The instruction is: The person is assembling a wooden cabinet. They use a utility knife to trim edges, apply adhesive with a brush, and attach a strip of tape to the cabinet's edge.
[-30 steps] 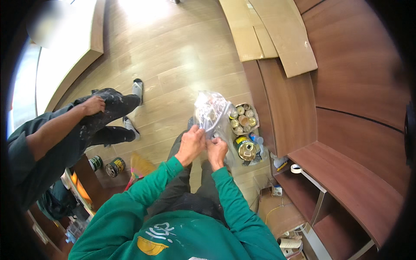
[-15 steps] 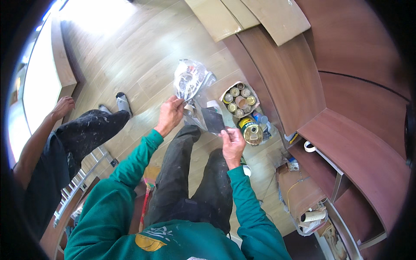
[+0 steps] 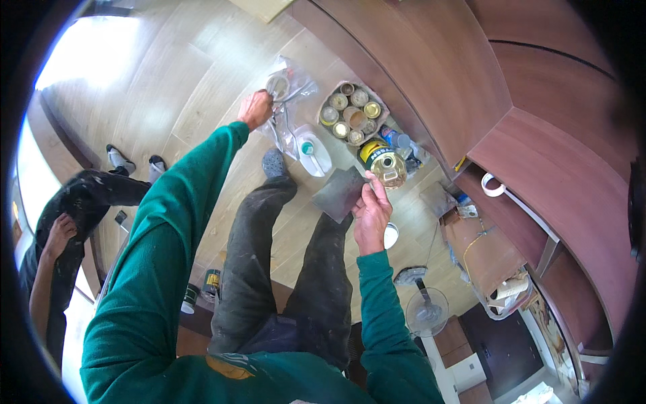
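Observation:
My left hand (image 3: 256, 110) is stretched out over the floor, its fingers closed on the edge of a clear plastic bag (image 3: 286, 74). Pale round and strip-like items show through the plastic. Closer to me, my right hand (image 3: 373, 209) pinches one corner of a dark grey sheet (image 3: 338, 194) that looks like sandpaper. That sheet hangs in the air above my right knee, apart from the bag. Between the two hands a white plastic jug (image 3: 317, 160) with a green cap stands on the floor. A yellow and black paint can (image 3: 388, 168) is just beyond my right hand.
A carton of several small cans (image 3: 340, 114) sits by the brown wooden panel (image 3: 424, 81) on the right. A tape roll (image 3: 492, 185) lies on the cabinet edge. At left is another person's leg (image 3: 101, 192), and a fan (image 3: 426, 312) stands behind at lower right.
My left hand has moved away with the bag, forward and left, while the grey sheet in my right hand has come clear of it. The white jug now shows. The other person's hand has dropped to the leg.

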Demonstrator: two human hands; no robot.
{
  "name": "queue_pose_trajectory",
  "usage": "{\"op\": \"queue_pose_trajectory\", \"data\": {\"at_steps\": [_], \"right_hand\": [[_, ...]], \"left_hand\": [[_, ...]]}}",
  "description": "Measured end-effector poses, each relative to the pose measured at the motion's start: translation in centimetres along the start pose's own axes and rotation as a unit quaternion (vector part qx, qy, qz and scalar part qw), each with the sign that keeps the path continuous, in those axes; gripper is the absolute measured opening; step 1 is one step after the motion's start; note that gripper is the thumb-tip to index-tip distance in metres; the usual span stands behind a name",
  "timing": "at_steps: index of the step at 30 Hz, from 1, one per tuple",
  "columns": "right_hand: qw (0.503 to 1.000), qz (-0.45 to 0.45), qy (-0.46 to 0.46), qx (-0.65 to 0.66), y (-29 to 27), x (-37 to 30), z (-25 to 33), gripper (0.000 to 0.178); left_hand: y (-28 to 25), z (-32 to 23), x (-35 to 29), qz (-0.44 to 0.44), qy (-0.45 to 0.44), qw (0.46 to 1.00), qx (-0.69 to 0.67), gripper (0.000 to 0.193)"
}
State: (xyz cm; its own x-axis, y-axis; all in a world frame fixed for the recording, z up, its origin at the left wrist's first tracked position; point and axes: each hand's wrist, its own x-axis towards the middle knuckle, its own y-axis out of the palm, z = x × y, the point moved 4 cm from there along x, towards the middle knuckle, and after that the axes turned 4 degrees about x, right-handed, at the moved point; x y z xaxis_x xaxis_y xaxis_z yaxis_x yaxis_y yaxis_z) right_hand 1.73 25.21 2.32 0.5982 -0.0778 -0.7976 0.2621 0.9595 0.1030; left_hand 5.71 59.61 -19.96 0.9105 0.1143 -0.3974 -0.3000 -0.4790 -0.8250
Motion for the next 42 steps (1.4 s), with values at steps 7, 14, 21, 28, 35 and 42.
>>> {"op": "queue_pose_trajectory", "data": {"at_steps": [7,14,21,28,35,42], "right_hand": [[0.999,-0.028,-0.011,-0.015,1.4,3.9,-2.2,0.029],[0.997,0.004,-0.056,-0.057,6.0,7.4,-3.8,0.035],[0.900,0.012,-0.311,-0.305,11.3,5.2,-2.7,0.015],[0.793,0.110,-0.382,-0.462,15.1,1.3,-5.1,0.018],[0.680,0.119,-0.562,-0.456,16.6,0.4,-4.5,0.036],[0.707,0.127,-0.549,-0.428,16.6,1.2,-2.5,0.024]], "left_hand": [[2.8,-1.4,2.9,0.039,0.046,0.998,0.002,0.018],[-4.5,-4.3,-0.7,-0.032,0.129,0.989,-0.062,0.014],[-12.0,-7.3,-5.1,-0.039,0.121,0.986,-0.108,0.012],[-16.4,-8.4,-8.7,-0.043,0.024,0.973,-0.227,0.014],[-18.3,-8.1,-11.6,-0.065,-0.009,0.969,-0.239,0.016],[-18.3,-7.2,-12.6,-0.041,-0.057,0.955,-0.288,0.017]]}}
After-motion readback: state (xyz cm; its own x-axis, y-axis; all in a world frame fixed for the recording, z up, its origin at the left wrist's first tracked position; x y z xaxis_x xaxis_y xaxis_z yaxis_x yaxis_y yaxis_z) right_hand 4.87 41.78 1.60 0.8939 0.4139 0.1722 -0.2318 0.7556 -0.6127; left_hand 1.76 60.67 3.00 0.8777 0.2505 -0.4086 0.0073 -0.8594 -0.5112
